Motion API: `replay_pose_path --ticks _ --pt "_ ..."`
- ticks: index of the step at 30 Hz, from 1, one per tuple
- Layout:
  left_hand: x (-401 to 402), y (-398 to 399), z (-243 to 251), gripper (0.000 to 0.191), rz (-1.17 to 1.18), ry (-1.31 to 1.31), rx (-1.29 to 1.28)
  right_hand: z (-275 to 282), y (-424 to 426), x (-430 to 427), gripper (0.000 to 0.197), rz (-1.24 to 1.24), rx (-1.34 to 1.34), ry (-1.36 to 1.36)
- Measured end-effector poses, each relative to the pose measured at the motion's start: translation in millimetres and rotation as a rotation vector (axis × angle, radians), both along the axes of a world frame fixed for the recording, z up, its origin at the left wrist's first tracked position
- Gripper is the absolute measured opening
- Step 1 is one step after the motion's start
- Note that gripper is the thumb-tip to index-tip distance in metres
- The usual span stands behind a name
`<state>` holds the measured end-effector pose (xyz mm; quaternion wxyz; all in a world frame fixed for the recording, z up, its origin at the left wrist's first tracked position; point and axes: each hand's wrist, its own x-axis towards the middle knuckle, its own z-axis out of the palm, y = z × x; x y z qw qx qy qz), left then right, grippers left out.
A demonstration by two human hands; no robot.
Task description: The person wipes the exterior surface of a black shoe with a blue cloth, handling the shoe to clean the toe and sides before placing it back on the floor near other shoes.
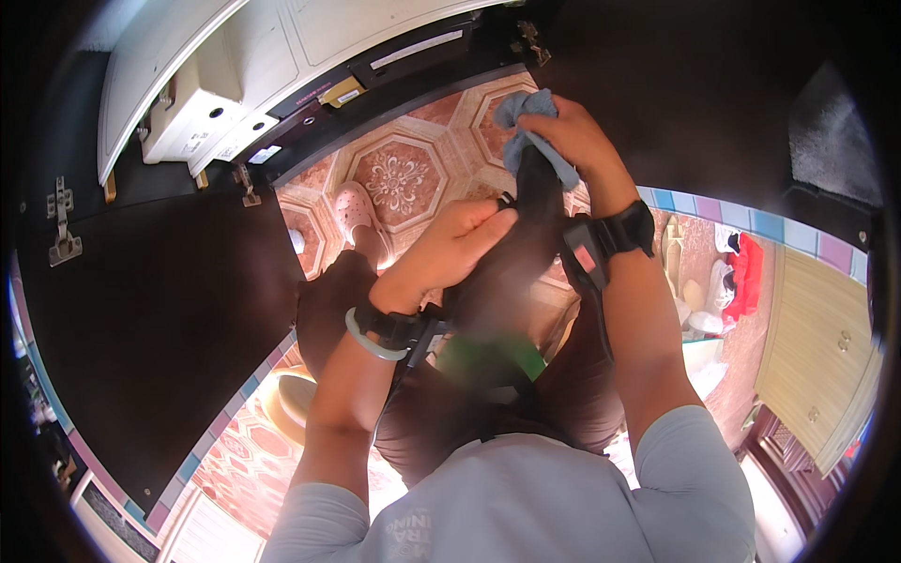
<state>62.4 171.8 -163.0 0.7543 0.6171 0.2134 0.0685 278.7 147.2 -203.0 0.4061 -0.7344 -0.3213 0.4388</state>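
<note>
My right hand (581, 137) grips a grey-blue cloth (531, 130), which is bunched over the far narrow end of a long dark item (531, 211). That item looks like a tall boot, though blur hides its details. The near side of it is in my left hand (457, 243), with the thumb laid along its edge. It is held out above my knees, over the tiled floor (398, 172). A blurred green thing (486, 359) shows between my thighs.
Dark cabinet doors stand open at left (141, 324) and right (690, 91), with metal hinges (63, 222). Shoe boxes (200, 130) fill the shelf ahead. A yellow stool-like object (292, 397) is behind my left leg. Shoes (721, 281) and a wooden cabinet (816, 345) lie right.
</note>
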Motion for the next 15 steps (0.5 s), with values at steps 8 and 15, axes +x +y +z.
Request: replay_pose_path --ticks 8,15 --pt "-18.4 3.9 5.7 0.058 0.399 -0.192 -0.693 37.1 -18.3 8.9 0.026 -0.271 0.173 0.897" --pt "-9.9 36.2 4.1 0.054 0.379 -0.059 -0.435 52.3 -6.9 -42.4 0.027 -0.287 0.570 0.987"
